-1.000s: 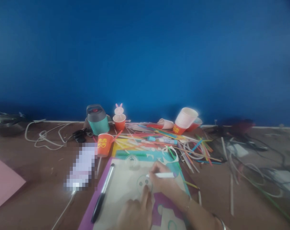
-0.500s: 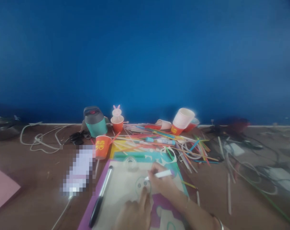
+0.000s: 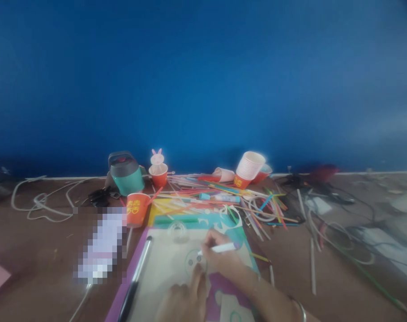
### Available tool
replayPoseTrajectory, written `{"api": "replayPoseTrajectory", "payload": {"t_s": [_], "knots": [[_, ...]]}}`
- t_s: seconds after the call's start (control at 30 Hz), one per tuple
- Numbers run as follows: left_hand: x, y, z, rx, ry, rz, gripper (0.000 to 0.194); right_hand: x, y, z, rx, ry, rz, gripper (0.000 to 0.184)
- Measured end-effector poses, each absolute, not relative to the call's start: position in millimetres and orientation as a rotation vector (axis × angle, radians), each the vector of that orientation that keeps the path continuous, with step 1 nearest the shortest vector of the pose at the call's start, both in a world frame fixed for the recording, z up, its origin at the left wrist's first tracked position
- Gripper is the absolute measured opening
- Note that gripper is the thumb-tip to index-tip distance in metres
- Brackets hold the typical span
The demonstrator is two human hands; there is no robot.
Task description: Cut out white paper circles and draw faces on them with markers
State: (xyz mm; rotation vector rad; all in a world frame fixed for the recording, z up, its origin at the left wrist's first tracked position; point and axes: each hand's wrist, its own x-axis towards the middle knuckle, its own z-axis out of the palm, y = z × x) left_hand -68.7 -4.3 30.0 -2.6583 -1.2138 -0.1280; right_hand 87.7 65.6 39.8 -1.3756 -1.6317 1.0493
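A white marker (image 3: 225, 247) with a purple end is pinched in my right hand (image 3: 218, 257). Its tip is at the upper right of a small round face drawing (image 3: 190, 262) with two dark eyes, on a sheet of pale paper (image 3: 159, 264). My left hand (image 3: 181, 299) presses a stretched finger just below the eyes, its other fingers partly curled; the palm is hidden. A black and silver pen (image 3: 133, 281) lies along the sheet's left edge. Purple paper (image 3: 220, 279) shows beneath, with a cut pale piece (image 3: 235, 306) on it.
Behind the paper lie many coloured sticks (image 3: 216, 192) and a clear round object (image 3: 177, 230). Around them stand red paper cups (image 3: 138, 209), stacked cups (image 3: 250, 167), a rabbit figure (image 3: 157, 158) in a cup and a teal flask (image 3: 126, 176). Cables (image 3: 42, 201) lie left and right.
The whole view has shifted, so the table things appear slightly farther left. Both hands keep nearly the same place on the paper, with the marker tip still by the right eye.
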Motion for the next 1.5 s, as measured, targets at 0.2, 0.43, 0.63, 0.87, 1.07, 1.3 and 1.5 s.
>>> {"api": "replayPoseTrajectory", "payload": {"t_s": [0.2,0.43,0.63,0.87,1.07,1.3,1.5], "knots": [[-69.3,-3.6,31.6,-2.643,-1.192,-0.137,0.033,87.6,65.7,41.7,-1.371,-1.642,1.075,0.019],[-70.1,-3.4,26.9,-2.628,-1.196,-0.205,0.032,88.6,67.0,36.9,-1.351,-1.641,1.087,0.019],[-71.7,-3.0,28.6,-2.595,-1.170,-0.214,0.032,87.9,66.9,36.8,-1.377,-1.622,1.093,0.021],[-72.7,-1.7,27.7,-2.613,-1.150,-0.200,0.034,87.1,66.6,35.7,-1.363,-1.601,1.111,0.021],[-73.2,-0.1,30.8,-2.598,-1.107,-0.221,0.028,87.0,66.4,35.5,-1.356,-1.586,1.105,0.021],[-72.5,-0.3,31.6,-2.603,-1.119,-0.218,0.028,87.4,66.8,35.3,-1.363,-1.612,1.071,0.023],[-72.8,-0.9,27.0,-2.600,-1.162,-0.243,0.031,87.1,66.3,35.4,-1.371,-1.595,1.090,0.022]]}}
